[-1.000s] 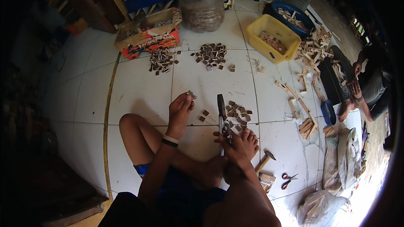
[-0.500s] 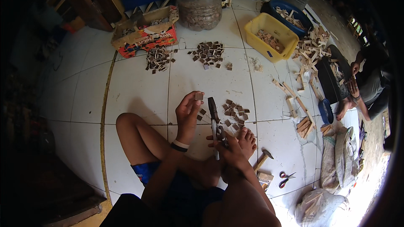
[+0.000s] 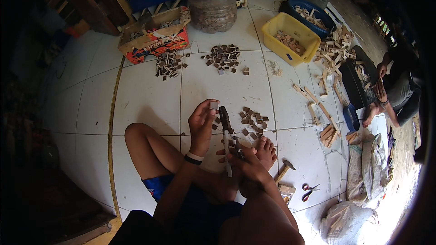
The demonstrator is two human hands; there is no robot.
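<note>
From the head view we see the left hand [image 3: 202, 122] raised, fingertips pinching a small wood block [image 3: 213, 105] just above the white tiled floor [image 3: 145, 100]. The right hand [image 3: 247, 165] is closed round the handles of pliers [image 3: 227, 131], whose nose points away from us, just beside the block. A small heap of wood pieces [image 3: 252, 120] lies on the floor near the bare foot [image 3: 265, 149]

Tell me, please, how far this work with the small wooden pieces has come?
Done, it seems: two heaps of small dark pieces lie on the tiled floor, and a smaller heap by the foot. In hand: the left hand holds one small block; the right hand holds pliers. Left: many long wooden sticks lie uncut.
</note>
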